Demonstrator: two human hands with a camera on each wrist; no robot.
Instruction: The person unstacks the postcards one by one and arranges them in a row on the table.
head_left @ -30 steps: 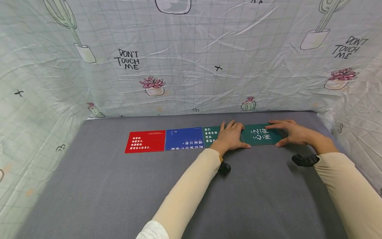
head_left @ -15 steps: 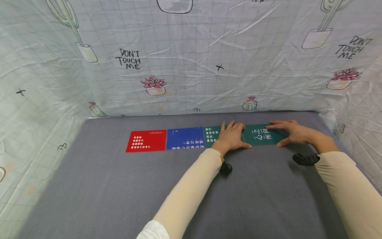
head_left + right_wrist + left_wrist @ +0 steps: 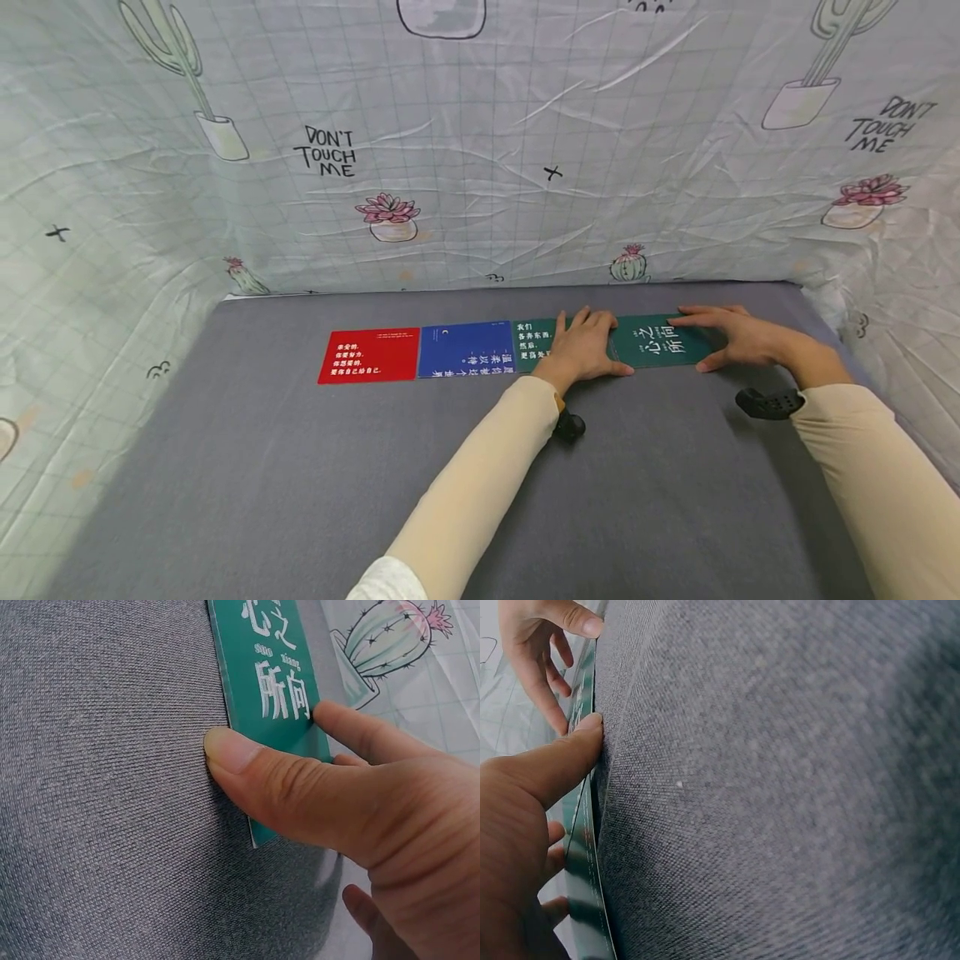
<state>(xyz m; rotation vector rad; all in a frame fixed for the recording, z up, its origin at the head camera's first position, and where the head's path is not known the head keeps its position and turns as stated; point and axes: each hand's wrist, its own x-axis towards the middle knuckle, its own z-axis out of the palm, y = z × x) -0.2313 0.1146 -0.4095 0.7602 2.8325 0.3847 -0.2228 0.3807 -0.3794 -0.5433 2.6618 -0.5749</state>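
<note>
Two green cards with white writing lie end to end at the right of a row. My left hand (image 3: 577, 350) rests with spread fingers over the inner green card (image 3: 528, 340), covering much of it. Its thumb reaches the near edge where the two cards meet. On the outer green card (image 3: 648, 340), my right hand (image 3: 750, 340) holds the right end between thumb and index finger. In the right wrist view the thumb (image 3: 236, 754) lies at the card's near edge, with the index fingertip at the far edge.
Left of the green cards, a blue card (image 3: 465, 346) and a red card (image 3: 371, 354) continue the row. All lie on a grey cloth-covered table (image 3: 285, 483). A cactus-printed curtain (image 3: 480, 167) hangs behind and at both sides.
</note>
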